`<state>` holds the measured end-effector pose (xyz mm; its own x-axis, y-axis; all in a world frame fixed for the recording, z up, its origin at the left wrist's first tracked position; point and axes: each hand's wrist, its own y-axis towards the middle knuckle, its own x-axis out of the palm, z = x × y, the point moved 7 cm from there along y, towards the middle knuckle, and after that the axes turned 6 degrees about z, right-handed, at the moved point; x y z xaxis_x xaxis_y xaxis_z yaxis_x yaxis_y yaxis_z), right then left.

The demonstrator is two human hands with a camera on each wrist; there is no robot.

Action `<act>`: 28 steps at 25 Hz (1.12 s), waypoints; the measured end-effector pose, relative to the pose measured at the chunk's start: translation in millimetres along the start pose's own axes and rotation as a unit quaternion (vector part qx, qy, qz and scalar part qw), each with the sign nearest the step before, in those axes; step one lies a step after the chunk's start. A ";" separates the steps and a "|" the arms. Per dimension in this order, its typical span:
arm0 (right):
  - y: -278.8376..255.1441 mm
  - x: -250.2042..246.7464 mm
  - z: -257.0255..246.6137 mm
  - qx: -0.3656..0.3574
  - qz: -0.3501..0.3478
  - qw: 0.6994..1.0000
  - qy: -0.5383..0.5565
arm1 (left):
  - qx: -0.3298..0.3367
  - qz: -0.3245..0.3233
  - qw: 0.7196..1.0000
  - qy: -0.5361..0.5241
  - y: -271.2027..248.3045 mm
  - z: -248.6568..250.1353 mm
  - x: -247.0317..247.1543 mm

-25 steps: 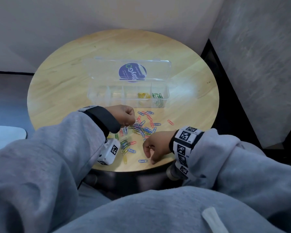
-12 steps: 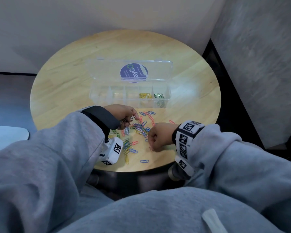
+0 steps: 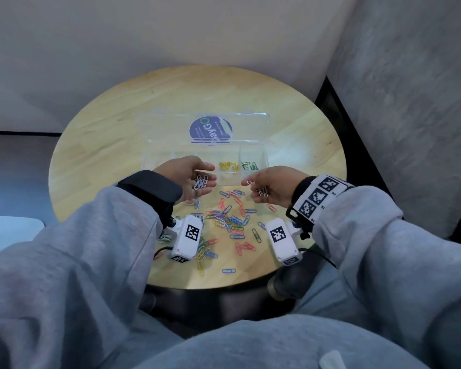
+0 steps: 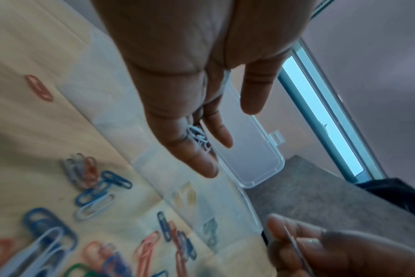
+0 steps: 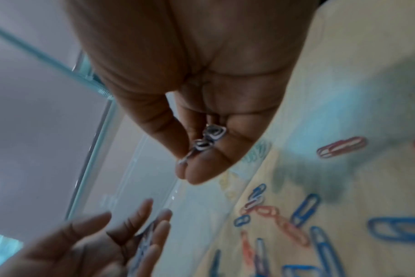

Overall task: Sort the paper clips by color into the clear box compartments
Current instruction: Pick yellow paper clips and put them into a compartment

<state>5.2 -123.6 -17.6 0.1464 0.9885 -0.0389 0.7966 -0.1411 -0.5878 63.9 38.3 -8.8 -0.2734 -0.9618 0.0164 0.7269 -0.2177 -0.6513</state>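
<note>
The clear box (image 3: 155, 162) stands open mid-table, with yellow clips (image 3: 228, 166) and green clips (image 3: 250, 165) in its two right compartments. My left hand (image 3: 208, 177) hovers palm up at the box's front wall, fingers relaxed, with several white paper clips (image 3: 200, 182) lying on them; the left wrist view shows the same clips (image 4: 198, 137). My right hand (image 3: 246, 182), just right of it, pinches white clips (image 5: 209, 140) between thumb and fingers. The mixed pile of clips (image 3: 229, 219) lies below both hands.
The round wooden table (image 3: 91, 155) ends close to my lap. The box lid (image 3: 171, 126) lies flat behind the box. A grey wall (image 3: 410, 102) and a dark gap border the right side. Stray clips (image 3: 229, 270) lie near the front edge.
Both hands rose off the pile toward the box front. The left hand turned palm up and uncurled, showing white clips. The right hand came up beside it, holding white clips.
</note>
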 end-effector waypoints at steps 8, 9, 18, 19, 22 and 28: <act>19.9 12.3 -25.0 0.054 0.012 0.981 0.187 | 0.025 0.015 0.998 -0.057 17.5 30.9 -13.2; 24.2 16.0 -29.5 0.054 0.013 0.980 0.191 | 0.024 0.014 0.998 -0.060 20.9 33.8 -13.2; 59.9 60.1 -54.8 0.046 -0.022 0.982 0.183 | 0.011 0.012 0.996 -0.083 46.1 47.2 -8.5; 59.6 62.3 -54.6 0.045 -0.025 0.983 0.175 | 0.014 0.010 0.997 -0.081 45.9 46.6 -7.9; 56.2 58.6 -50.9 0.036 -0.013 0.990 0.133 | 0.035 0.014 0.998 -0.056 38.6 45.6 -6.5; 26.0 26.6 -54.3 -0.022 0.013 1.000 -0.007 | 0.106 -0.031 0.979 0.171 20.5 41.2 11.8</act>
<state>61.6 -104.0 9.9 0.1594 0.9851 -0.0643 0.8178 -0.1682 -0.5504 101.5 15.7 9.3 -0.4895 -0.8417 -0.2278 0.8069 -0.3382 -0.4842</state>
